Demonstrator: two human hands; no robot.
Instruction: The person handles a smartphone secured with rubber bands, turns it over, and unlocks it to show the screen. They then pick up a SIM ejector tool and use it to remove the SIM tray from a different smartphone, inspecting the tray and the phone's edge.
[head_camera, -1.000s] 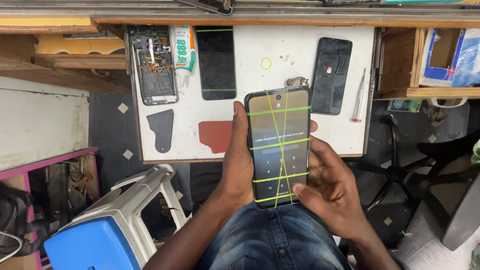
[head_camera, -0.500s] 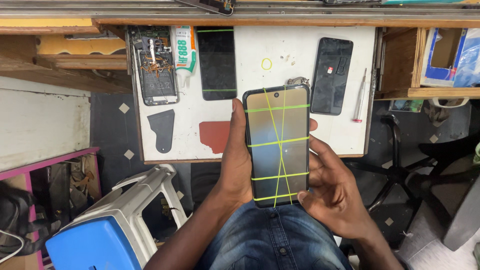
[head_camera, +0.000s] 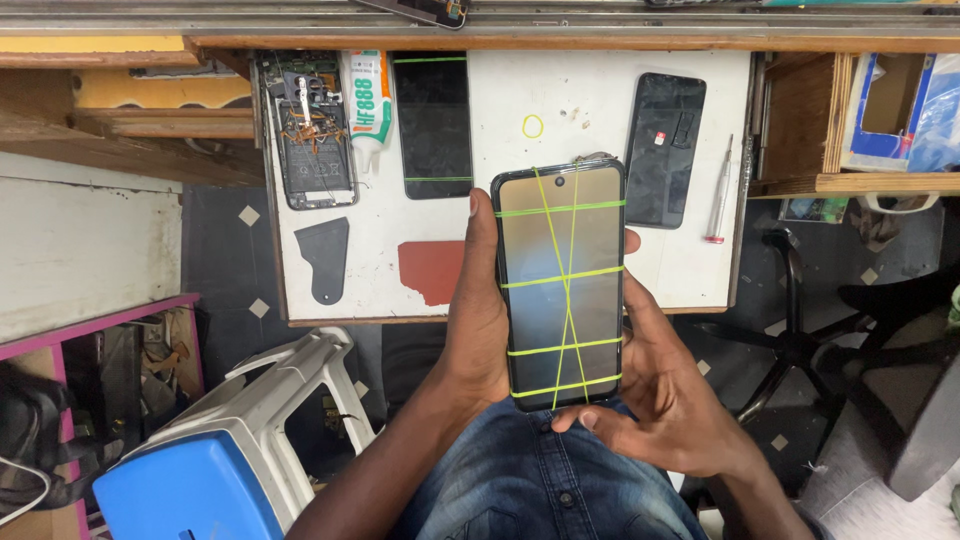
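While your left hand (head_camera: 478, 325) grips the left edge of the dark glass-fronted smartphone (head_camera: 560, 285), wrapped in yellow-green rubber bands, your right hand (head_camera: 665, 390) cups its lower right corner, thumb curled under the bottom edge. The phone sits upright above your lap, in front of the white worktable (head_camera: 590, 95).

At eleven o'clock from the phone lies a white glue tube (head_camera: 368, 100) with green print and a red end. Beside it, at ten o'clock, rests an opened phone body with bare circuitry (head_camera: 308, 130). A black screen panel with two green bands (head_camera: 432, 125) lies at twelve, and a black back cover (head_camera: 665, 150) at one o'clock. That makes four phones or phone parts, though the topmost edge may hide another.

One loose yellow rubber band (head_camera: 533, 126), one thin screwdriver with a red tip (head_camera: 720, 190), one dark plastic scraper (head_camera: 322, 258) and one red pad (head_camera: 432, 270) complete the table. A blue-and-white plastic stool (head_camera: 220, 460) stands at eight o'clock.
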